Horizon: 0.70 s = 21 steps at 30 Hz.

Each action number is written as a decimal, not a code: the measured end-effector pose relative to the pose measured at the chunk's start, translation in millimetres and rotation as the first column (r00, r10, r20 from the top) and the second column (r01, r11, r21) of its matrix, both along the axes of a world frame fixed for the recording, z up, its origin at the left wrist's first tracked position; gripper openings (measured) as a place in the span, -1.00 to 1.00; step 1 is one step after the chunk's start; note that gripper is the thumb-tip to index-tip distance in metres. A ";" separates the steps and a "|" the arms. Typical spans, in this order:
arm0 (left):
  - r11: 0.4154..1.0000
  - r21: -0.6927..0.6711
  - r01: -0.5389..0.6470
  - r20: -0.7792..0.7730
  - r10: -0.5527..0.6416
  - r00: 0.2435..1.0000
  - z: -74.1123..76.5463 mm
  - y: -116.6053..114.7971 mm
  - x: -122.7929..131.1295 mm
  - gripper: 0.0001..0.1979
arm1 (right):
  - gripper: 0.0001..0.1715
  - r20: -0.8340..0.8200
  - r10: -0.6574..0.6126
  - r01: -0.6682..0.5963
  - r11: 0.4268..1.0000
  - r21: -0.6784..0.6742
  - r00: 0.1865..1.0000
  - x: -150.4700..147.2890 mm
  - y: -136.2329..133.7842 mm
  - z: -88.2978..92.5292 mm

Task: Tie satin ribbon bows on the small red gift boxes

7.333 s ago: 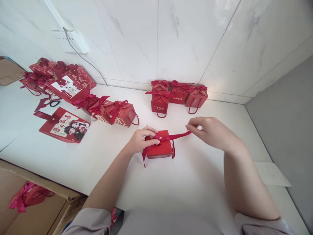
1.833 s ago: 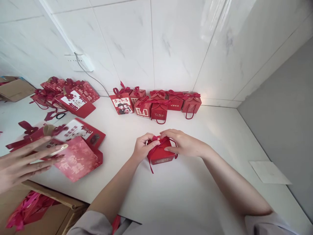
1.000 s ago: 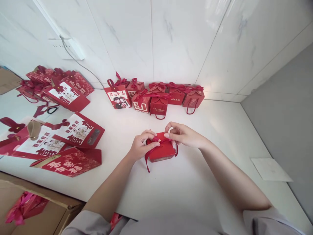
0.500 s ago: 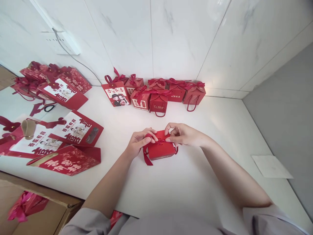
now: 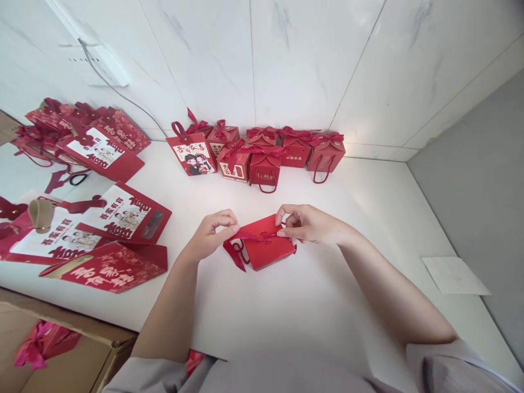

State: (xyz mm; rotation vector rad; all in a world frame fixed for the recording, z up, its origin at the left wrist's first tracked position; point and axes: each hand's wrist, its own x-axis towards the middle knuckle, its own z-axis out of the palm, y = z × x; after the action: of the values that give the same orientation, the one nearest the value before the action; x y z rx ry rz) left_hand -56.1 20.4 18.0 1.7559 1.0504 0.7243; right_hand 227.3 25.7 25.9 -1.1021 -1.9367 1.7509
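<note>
A small red box [image 5: 268, 254] with cord handles lies on the white table, a dark red ribbon [image 5: 249, 236] across its top. At the box's left, my left hand [image 5: 215, 232] pinches one stretch of the ribbon, and a loose tail hangs below the fingers. My right hand [image 5: 301, 224] is closed at the box's upper right, thumb and finger pinching the ribbon there. Between the two hands the ribbon runs nearly straight over the slot in the box top.
Several ribboned red boxes [image 5: 265, 168] stand along the wall, beside a card bag [image 5: 192, 155]. Red gift bags [image 5: 131, 213] fill the left side. A cardboard box [image 5: 77, 357] is at the lower left, a white sheet [image 5: 454, 275] at the right.
My left hand has moved left, away from the box's middle, drawing the ribbon out straight. The box has turned slightly. My right hand has stayed in place.
</note>
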 end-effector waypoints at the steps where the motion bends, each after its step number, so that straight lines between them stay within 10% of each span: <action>1: 0.999 -0.032 0.005 -0.023 -0.005 1.000 2.4 -2.7 0.9 -0.59 | -0.69 0.009 -0.006 0.006 1.000 0.007 1.000 -0.1 -0.4 1.5; 10: 0.963 -0.262 0.059 -0.161 -0.104 0.981 6.6 -13.6 11.5 -0.61 | -0.50 0.283 -0.091 0.082 0.996 0.043 0.955 -0.2 -4.5 11.1; 21: 0.913 -0.376 0.157 -0.053 -0.191 0.980 13.3 -11.0 10.7 -0.67 | -0.63 0.122 0.041 -0.030 0.996 -0.088 0.992 1.7 -2.4 12.2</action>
State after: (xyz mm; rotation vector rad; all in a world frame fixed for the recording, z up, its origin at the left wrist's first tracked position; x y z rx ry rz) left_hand -45.4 9.5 31.3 1.5371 0.9996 0.3121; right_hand 229.0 23.3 38.1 -1.2397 -1.9803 1.8405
